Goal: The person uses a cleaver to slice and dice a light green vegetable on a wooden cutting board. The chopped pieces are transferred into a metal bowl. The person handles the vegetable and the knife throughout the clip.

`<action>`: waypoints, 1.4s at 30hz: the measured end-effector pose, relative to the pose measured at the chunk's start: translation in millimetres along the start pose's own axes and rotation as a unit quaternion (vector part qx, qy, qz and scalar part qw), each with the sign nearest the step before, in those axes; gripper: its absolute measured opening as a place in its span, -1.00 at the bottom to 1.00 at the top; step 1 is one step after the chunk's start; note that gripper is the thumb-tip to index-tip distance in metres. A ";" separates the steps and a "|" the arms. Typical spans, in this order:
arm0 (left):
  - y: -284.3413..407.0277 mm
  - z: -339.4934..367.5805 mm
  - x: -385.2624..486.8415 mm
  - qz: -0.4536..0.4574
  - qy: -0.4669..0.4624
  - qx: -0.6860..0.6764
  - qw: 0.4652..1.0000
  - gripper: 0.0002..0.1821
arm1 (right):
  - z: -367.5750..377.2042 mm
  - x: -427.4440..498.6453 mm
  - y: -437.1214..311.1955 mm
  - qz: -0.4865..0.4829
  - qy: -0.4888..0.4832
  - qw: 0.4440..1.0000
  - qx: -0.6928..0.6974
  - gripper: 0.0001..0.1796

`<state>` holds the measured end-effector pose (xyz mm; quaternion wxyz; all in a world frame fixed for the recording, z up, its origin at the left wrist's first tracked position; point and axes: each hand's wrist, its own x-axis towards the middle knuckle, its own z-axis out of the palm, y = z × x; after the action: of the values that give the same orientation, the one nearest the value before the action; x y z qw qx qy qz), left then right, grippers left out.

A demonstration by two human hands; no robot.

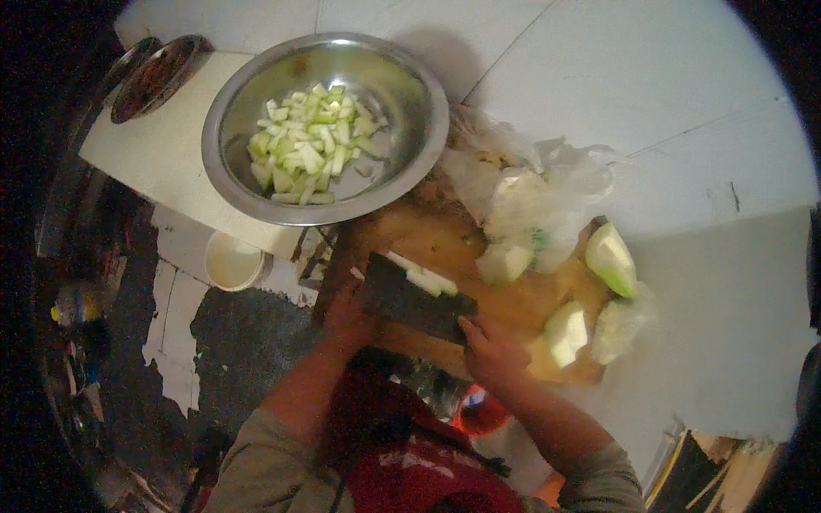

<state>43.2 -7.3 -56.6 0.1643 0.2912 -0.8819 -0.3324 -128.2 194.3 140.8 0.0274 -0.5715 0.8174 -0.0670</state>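
My right hand is closed on the near right end of a dark, wide-bladed cleaver. Several pale green-white vegetable strips lie along the blade's far edge. At the blade's left end is my left hand, blurred; whether it grips anything does not show. Both hands are over a wooden cutting board. Cut vegetable pieces lie in a large steel bowl beyond the board's left part. Large pale green vegetable chunks rest on the board's right side, another chunk at its edge.
A crumpled clear plastic bag covers part of the board's far side. A white tub stands lower, left of the board. Two dark round lids or pans are at the far left. A red container is below the near edge.
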 end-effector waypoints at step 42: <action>7.5 -22.5 53.4 -0.056 -0.112 0.085 0.989 -0.56 | 145.7 -131.0 49.9 0.531 -0.185 0.683 0.466 -0.67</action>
<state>9.5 -47.0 -30.1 0.0208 0.3138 -0.9021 -0.2955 -111.7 322.6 -14.6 0.4721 0.0441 0.8255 -0.3062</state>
